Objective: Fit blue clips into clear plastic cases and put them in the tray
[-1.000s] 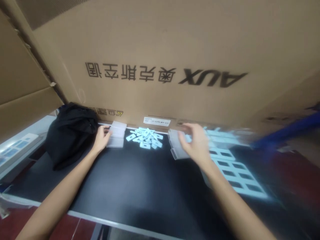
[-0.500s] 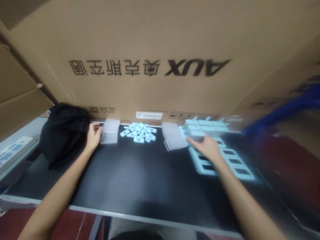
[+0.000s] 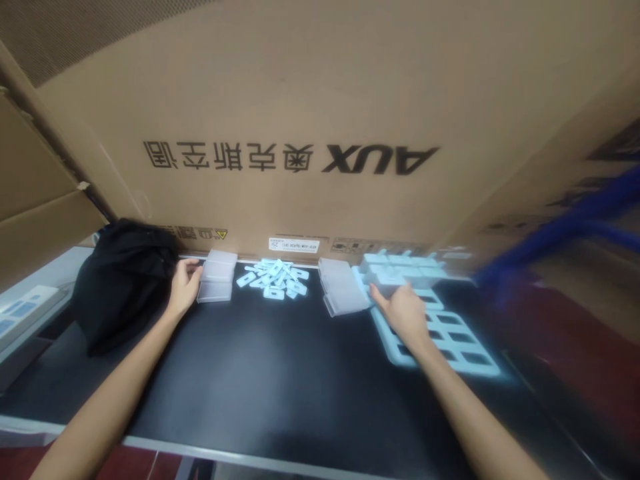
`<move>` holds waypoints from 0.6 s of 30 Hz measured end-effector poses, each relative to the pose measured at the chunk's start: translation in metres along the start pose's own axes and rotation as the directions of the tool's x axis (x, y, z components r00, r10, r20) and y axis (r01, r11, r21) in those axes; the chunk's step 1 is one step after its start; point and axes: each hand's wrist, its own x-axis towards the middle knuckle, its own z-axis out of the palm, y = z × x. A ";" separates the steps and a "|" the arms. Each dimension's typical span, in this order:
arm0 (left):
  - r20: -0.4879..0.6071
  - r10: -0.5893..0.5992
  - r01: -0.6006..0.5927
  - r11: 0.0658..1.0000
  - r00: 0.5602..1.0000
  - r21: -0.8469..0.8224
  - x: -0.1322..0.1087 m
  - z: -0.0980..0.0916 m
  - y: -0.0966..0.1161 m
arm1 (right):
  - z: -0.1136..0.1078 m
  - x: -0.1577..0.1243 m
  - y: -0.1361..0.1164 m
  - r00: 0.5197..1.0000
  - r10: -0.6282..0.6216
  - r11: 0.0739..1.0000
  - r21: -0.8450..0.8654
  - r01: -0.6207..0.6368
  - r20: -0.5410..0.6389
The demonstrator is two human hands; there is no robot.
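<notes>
My left hand (image 3: 184, 288) rests against the left side of a small stack of clear plastic lids (image 3: 217, 275), fingers curled around its edge. My right hand (image 3: 403, 311) lies on a white gridded tray (image 3: 453, 343), its fingers reaching the white blocks (image 3: 400, 267) piled at the tray's far end; whether it grips one is hidden. Between the hands lies a heap of small white flat pieces (image 3: 274, 278) and a second stack of clear plastic lids (image 3: 343, 294). All sit on a black table (image 3: 280, 373).
A large brown cardboard box (image 3: 320, 120) printed AUX stands along the table's back edge. A black cloth bundle (image 3: 120, 280) lies at the left. A blurred blue bar (image 3: 565, 223) crosses the right. A white strip (image 3: 20, 313) sits far left.
My right hand moved from the right clear stack over to the white tray and its blocks. My left hand stayed at the left stack. The view shifted.
</notes>
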 end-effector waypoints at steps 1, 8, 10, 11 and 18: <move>0.001 0.001 -0.001 1.000 1.000 0.004 0.000 0.000 0.000 | -0.003 0.000 -0.001 1.000 0.012 1.000 0.018 -0.012 -0.007; -0.002 0.011 -0.011 1.000 1.000 0.005 0.000 0.000 0.000 | -0.042 -0.009 -0.019 0.997 -0.016 0.997 0.070 0.021 -0.072; -0.004 0.011 -0.011 1.000 1.000 0.004 0.001 0.001 -0.001 | -0.059 -0.009 -0.038 0.991 -0.127 0.988 0.086 0.130 -0.043; -0.005 0.014 -0.013 1.000 1.000 0.010 0.002 0.002 -0.002 | -0.066 -0.008 -0.050 0.982 -0.189 0.978 0.087 0.189 -0.005; 0.001 0.082 -0.082 0.994 0.997 0.065 0.000 0.003 0.002 | -0.081 0.016 -0.154 0.799 -0.485 0.846 -0.041 0.532 0.356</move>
